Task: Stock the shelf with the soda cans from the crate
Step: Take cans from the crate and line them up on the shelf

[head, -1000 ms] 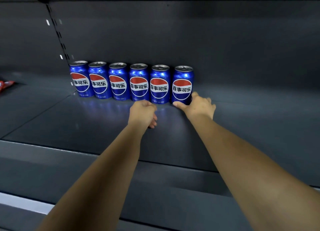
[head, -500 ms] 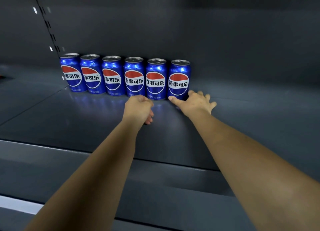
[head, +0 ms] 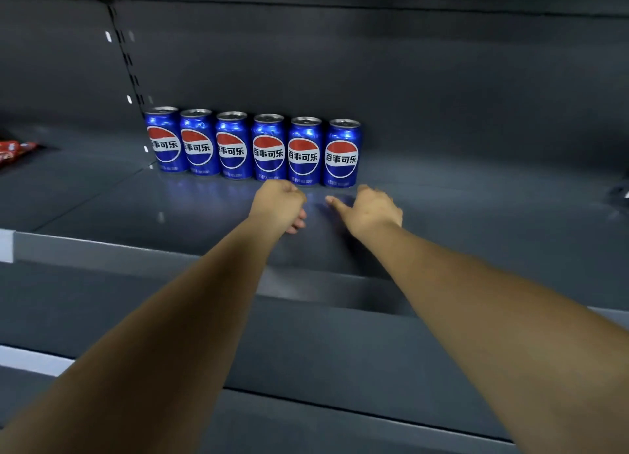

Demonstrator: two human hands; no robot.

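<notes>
Dark grey metal shelf (head: 102, 208) with a matching back panel (head: 442, 79) fills the view. Six blue soda cans (head: 269, 147) stand on it in a row along the back panel, side by side, beginning just beside the slotted upright (head: 131, 65) on the left. Each can is upright, its long axis vertical and its pull-tab top up, with the red, white and blue logo facing outward toward the camera.

Both bare arms reach in over the front edge of the shelf. The left hand (head: 277, 203) sits just before the fourth and fifth cans, its fingers curled into the palm around nothing. The right hand (head: 372, 212) is just before the rightmost can (head: 341, 154) and apart from it, with the thumb stretched leftward, the fingers loose and nothing held.

A red packet (head: 13, 149) lies at the far left.
</notes>
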